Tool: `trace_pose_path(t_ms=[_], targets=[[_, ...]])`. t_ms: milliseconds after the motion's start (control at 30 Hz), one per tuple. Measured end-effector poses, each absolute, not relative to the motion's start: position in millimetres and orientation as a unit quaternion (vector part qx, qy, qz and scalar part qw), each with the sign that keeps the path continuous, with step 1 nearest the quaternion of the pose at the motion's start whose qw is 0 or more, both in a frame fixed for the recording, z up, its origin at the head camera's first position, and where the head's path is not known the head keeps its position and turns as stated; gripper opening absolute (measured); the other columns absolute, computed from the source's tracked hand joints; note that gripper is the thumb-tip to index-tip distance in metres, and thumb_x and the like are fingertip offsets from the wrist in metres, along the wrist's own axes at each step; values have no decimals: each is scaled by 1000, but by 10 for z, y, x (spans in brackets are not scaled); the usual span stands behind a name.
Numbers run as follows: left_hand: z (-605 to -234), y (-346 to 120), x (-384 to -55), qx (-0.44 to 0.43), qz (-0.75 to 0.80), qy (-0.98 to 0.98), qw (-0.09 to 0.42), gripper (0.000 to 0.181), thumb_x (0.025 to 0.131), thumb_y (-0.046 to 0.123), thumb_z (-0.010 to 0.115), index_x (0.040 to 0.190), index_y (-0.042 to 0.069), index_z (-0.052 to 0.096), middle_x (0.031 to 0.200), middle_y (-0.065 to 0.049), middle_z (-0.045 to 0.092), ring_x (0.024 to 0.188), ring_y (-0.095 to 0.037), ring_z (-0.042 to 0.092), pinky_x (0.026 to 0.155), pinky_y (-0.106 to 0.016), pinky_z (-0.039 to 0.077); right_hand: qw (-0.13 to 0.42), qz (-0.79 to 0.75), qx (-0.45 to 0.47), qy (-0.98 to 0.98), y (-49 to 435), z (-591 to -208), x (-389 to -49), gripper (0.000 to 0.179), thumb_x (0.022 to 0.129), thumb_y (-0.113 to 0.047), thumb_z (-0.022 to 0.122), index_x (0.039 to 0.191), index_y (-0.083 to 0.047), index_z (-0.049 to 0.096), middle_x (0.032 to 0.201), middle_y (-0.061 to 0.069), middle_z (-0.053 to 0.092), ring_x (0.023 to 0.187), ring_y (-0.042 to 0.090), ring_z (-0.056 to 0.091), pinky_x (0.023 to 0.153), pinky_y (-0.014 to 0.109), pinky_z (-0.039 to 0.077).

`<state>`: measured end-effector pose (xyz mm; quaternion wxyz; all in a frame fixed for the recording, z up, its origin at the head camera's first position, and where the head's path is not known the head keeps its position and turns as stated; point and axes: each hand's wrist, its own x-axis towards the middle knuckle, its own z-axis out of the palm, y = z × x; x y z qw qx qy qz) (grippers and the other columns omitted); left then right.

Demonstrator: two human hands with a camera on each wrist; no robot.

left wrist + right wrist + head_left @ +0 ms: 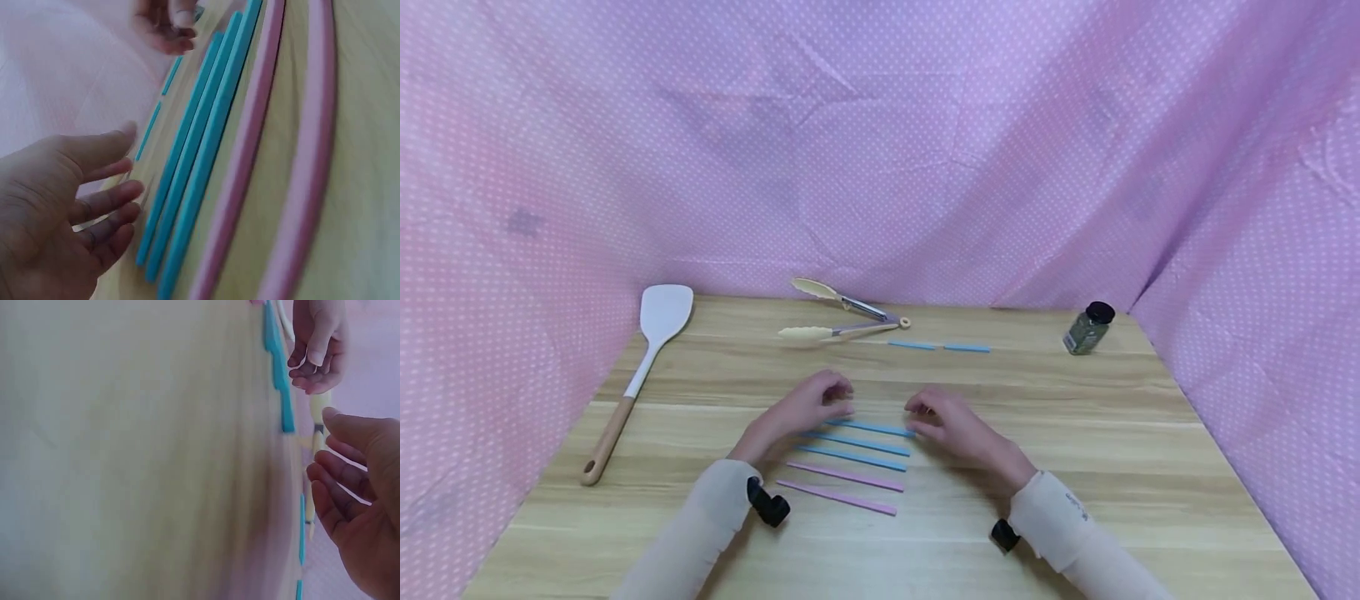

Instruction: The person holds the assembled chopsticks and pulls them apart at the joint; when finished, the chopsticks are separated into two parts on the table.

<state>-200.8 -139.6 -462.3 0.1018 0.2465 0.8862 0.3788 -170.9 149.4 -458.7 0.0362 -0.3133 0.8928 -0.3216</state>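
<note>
Three blue chopsticks (856,443) lie side by side on the table, and two pink chopsticks (846,477) lie nearer the person. My left hand (811,402) is just beyond their left ends, its fingers loosely bent with nothing between them. On the other side, my right hand (951,421) is by the right end of the farthest blue chopstick, fingers also loosely curved and holding nothing. The left wrist view shows the left hand (69,200) beside the blue chopsticks (206,119). In the right wrist view the right hand (362,487) is palm-side visible, with thumb and fingers apart.
Behind the hands lie two short blue sticks (966,348) end to end, near spread tongs (865,321) with cream tips. A white spatula (666,312) with a wooden handle is at the left, and a dark-capped jar (1086,332) at the back right. Pink dotted cloth (880,167) surrounds the table.
</note>
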Motion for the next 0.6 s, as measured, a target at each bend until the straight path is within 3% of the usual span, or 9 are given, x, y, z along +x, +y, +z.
trace_pose_path(t_ms=[200, 600], targets=[[-4642, -1583, -1928, 251, 358, 892, 114, 17, 88, 19, 70, 102, 12, 65, 97, 2, 58, 88, -11, 54, 79, -26, 48, 78, -311, -334, 886, 1416, -4613, -1671, 17, 91, -21, 65, 106, -13, 64, 100, -6, 61, 92, 7, 56, 83, 25, 50], [-4684, -1614, -1915, 286, 326, 896, 96, 5, 87, 12, 69, 91, 12, 66, 88, 5, 57, 80, -7, 52, 72, -21, 46, 98, -271, -332, 898, 1407, -4604, -1664, 14, 93, -22, 63, 105, -15, 65, 100, -8, 59, 90, 7, 54, 83, 26, 49]])
